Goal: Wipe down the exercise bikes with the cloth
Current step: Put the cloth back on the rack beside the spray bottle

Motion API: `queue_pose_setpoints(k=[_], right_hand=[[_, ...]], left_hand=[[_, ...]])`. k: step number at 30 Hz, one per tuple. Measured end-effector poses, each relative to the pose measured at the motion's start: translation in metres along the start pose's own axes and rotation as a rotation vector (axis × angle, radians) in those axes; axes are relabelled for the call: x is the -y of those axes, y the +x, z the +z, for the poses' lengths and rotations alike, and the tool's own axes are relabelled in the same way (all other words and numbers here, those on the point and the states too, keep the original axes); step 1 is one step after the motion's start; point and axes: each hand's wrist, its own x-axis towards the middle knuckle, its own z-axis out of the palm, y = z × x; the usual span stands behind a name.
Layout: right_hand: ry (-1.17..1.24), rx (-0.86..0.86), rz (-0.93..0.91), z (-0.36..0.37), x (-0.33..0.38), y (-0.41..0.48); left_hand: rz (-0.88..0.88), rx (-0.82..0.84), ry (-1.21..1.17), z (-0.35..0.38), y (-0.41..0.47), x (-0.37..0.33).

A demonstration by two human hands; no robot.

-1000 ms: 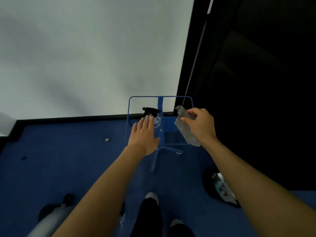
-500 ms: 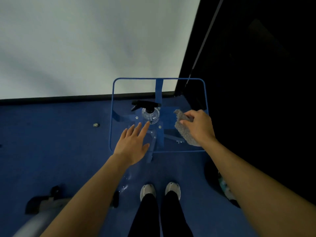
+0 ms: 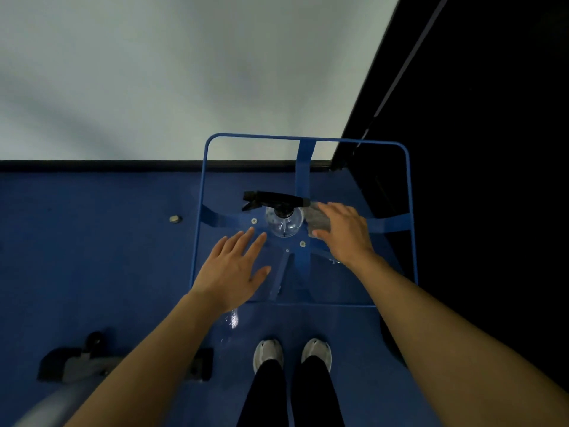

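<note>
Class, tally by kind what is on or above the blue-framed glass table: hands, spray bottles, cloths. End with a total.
hands: 2 (left hand, right hand)
spray bottle: 1
cloth: 1
Total: 4

Just right of the spray bottle (image 3: 284,221), the right grip (image 3: 346,234) covers most of the cloth (image 3: 320,219). I see only a grey strip of it, and I cannot tell whether the fingers pinch it or merely lie on it. Far right of the bottle everything is black and I can read nothing there. Left of the bottle, a small pale object (image 3: 175,219) on the floor (image 3: 92,257) is too small to identify. Well below and left of the bottle, the exercise bike (image 3: 77,363) shows only a base piece; its grey part is blurred and cut by the lower edge. Below and right of the bottle, a dark object (image 3: 387,337) is mostly hidden behind the right arm (image 3: 446,328).
</note>
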Motion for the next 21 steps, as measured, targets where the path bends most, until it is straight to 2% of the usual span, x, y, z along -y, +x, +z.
queue_pose_setpoints(k=[5, 8, 11, 14, 17, 21], right_hand=[[-0.143, -0.126, -0.001, 0.021, -0.002, -0.015], [-0.042, -0.041, 0.01, 0.024, -0.006, -0.016], [-0.028, -0.051, -0.012, 0.019, -0.007, -0.013], [-0.065, -0.145, -0.068, 0.011, -0.006, -0.013], [-0.202, -0.265, -0.161, 0.018, -0.008, -0.017], [-0.085, -0.3, -0.14, 0.026, -0.005, -0.02]], left_hand=[[-0.004, -0.017, -0.027, 0.006, 0.004, 0.004], [-0.014, -0.022, -0.039, 0.007, 0.005, 0.005], [-0.022, -0.012, -0.028, 0.01, 0.006, 0.004], [-0.018, -0.021, -0.047, 0.01, 0.007, 0.002], [-0.028, -0.023, -0.072, 0.012, 0.008, 0.001], [-0.032, -0.019, -0.034, 0.016, 0.008, 0.001]])
